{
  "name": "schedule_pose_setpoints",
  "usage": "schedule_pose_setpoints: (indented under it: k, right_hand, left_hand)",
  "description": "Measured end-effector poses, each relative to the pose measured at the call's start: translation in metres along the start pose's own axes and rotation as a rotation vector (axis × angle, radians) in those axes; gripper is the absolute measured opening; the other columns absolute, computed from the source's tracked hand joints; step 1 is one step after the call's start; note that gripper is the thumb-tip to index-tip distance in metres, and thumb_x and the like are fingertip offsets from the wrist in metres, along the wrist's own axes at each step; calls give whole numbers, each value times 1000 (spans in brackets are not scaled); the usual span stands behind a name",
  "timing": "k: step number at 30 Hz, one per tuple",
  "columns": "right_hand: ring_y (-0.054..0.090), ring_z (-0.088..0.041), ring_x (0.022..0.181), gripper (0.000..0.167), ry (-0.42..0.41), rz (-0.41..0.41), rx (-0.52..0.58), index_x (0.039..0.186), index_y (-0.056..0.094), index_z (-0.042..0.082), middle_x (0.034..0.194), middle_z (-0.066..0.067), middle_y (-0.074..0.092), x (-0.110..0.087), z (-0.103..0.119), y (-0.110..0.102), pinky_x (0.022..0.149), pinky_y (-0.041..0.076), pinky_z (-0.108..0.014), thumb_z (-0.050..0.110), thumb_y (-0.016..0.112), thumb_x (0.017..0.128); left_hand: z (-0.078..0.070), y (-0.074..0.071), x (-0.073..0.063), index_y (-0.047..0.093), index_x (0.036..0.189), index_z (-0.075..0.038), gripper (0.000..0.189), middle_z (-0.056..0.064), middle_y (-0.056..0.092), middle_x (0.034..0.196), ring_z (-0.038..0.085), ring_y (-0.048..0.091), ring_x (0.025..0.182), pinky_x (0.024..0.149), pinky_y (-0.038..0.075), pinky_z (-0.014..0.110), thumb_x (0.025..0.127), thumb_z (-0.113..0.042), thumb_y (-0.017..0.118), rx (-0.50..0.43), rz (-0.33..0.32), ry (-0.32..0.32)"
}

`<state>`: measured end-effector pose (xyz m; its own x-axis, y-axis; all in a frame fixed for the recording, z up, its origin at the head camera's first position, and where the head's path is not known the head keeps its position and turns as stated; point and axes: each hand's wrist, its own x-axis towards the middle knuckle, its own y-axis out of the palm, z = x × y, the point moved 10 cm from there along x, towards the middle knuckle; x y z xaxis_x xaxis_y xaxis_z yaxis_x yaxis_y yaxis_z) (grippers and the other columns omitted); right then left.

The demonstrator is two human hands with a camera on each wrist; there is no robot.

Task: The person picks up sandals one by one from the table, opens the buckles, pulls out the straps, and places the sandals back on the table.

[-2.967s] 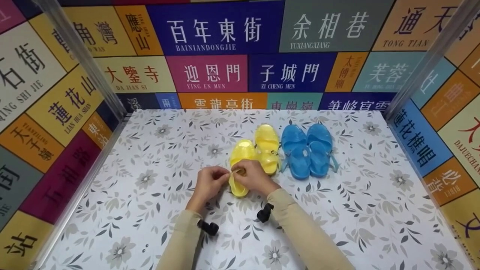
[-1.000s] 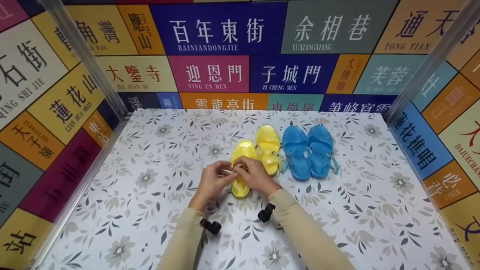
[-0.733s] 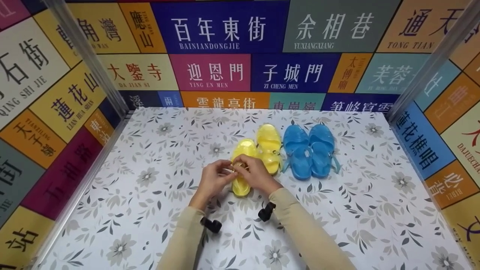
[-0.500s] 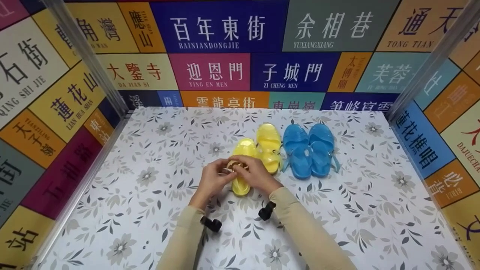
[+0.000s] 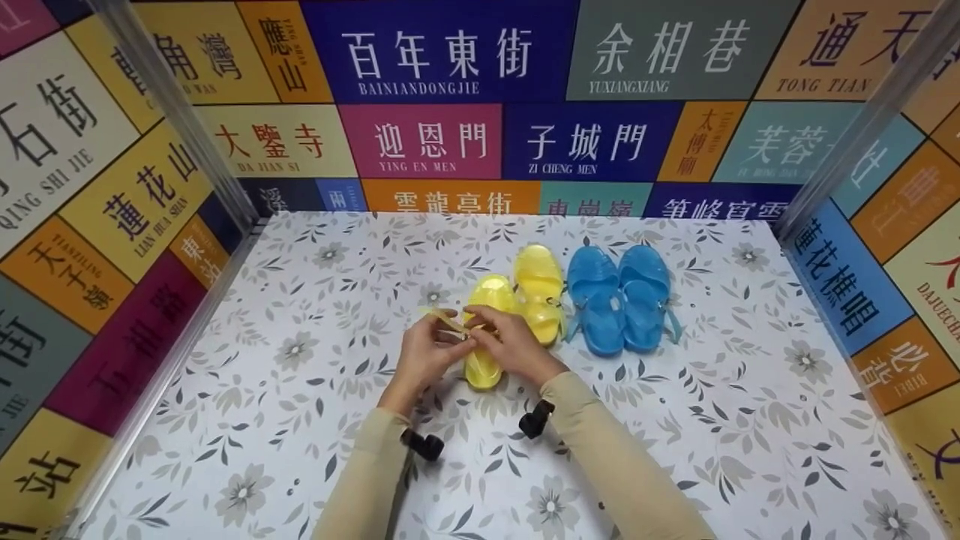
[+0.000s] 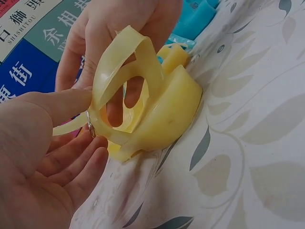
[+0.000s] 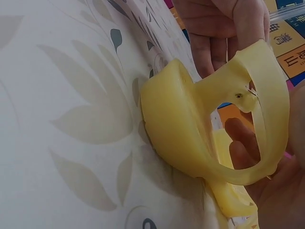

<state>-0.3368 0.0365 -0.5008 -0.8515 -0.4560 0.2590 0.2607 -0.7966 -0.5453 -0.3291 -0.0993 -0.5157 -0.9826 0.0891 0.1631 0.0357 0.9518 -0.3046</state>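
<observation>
A yellow jelly sandal [image 5: 491, 296] stands in the middle of the table with its ankle strap [image 7: 274, 109] raised in a loop. My left hand [image 5: 427, 356] pinches the strap by its small metal buckle [image 6: 90, 125], thumb on one side and fingertips on the other. Past it the loose strap end [image 6: 71, 126] sticks out to the left. From the other side my right hand [image 5: 514, 349] grips the strap, some of its fingers showing through the loop in the left wrist view. The two hands' fingertips meet over the sandal's heel part.
The other yellow sandal [image 5: 538, 274] stands right beside, slightly farther back. A pair of blue sandals, left [image 5: 596, 300] and right [image 5: 643, 300], lies to its right. Sign-printed walls [image 5: 435, 56] enclose the flower-patterned tabletop [image 5: 315, 420] at the back and sides.
Three seconds ago the hands were slightly farther apart; they have since come together at the strap. In the last half second, the pale strap end has come out toward the upper left above my left fingers.
</observation>
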Motion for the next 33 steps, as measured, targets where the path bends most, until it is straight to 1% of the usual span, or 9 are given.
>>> schedule_pose_setpoints:
  k: [3, 7, 13, 16, 20, 22, 25, 29, 33]
  right_hand:
    - [72, -31, 112, 33, 11, -4, 9, 135, 66, -2, 124, -16, 74, 0, -1, 0, 98, 58, -42, 4, 64, 103]
    - [71, -31, 112, 24, 17, -11, -7, 124, 72, -2, 122, -16, 74, 0, -3, 0, 98, 58, -42, 5, 67, 101]
    - [70, -31, 113, 24, 50, -8, -11, 122, 74, -1, 123, -15, 74, -1, -7, -1, 99, 57, -44, 8, 70, 101]
    - [70, -30, 115, 24, 61, -9, -10, 122, 74, 0, 123, -14, 74, -2, -8, -1, 101, 56, -44, 8, 70, 100]
    - [70, -29, 114, 22, 54, -13, -12, 121, 75, 1, 121, -13, 74, -3, -7, -1, 101, 57, -43, 5, 70, 99]
    - [70, -30, 114, 23, 50, -11, -8, 121, 74, 0, 121, -14, 74, -4, -6, -1, 100, 57, -42, 4, 70, 99]
    - [70, -31, 114, 23, 40, -10, -11, 121, 73, -2, 121, -15, 74, -4, -4, 0, 100, 58, -41, 4, 71, 99]
    - [71, -29, 112, 22, 44, -25, -23, 119, 74, 0, 119, -13, 75, -3, -4, -1, 98, 58, -41, 5, 71, 99]
    - [71, -26, 110, 18, 54, -44, -18, 116, 75, 3, 116, -11, 77, -3, -6, -3, 95, 59, -41, 4, 71, 99]
  left_hand:
    - [1, -5, 1, 60, 133, 5, 64, 16, 75, 105, 29, 76, 91, 80, 63, 36, 81, -15, 92, 4, -32, -17]
    - [1, -14, 1, 61, 135, -1, 66, 13, 74, 109, 29, 75, 95, 83, 63, 37, 79, -14, 93, -20, -86, -7]
    - [-3, -27, 1, 63, 134, -4, 66, 17, 72, 115, 30, 73, 96, 85, 63, 40, 77, -10, 95, -26, -168, 44]
    - [-4, -33, 1, 63, 132, -4, 64, 21, 71, 118, 37, 71, 102, 87, 61, 48, 76, -8, 94, -44, -201, 55]
    - [-6, -36, 1, 69, 123, -2, 53, 20, 73, 116, 43, 68, 109, 97, 54, 56, 76, -8, 93, -27, -227, 69]
    - [-7, -33, 0, 72, 117, -2, 47, 17, 75, 114, 41, 68, 108, 99, 52, 56, 77, -11, 94, 13, -213, 75]
    - [-7, -22, 1, 77, 112, -2, 39, 11, 77, 112, 36, 70, 108, 98, 55, 52, 79, -17, 93, 67, -143, 76]
    - [-5, -5, 3, 78, 112, -2, 35, 12, 78, 113, 33, 72, 104, 91, 60, 46, 84, -19, 90, 90, -25, 74]
    - [-6, 2, 6, 79, 113, -2, 32, 13, 78, 111, 30, 74, 101, 88, 62, 41, 86, -17, 88, 100, 24, 71]
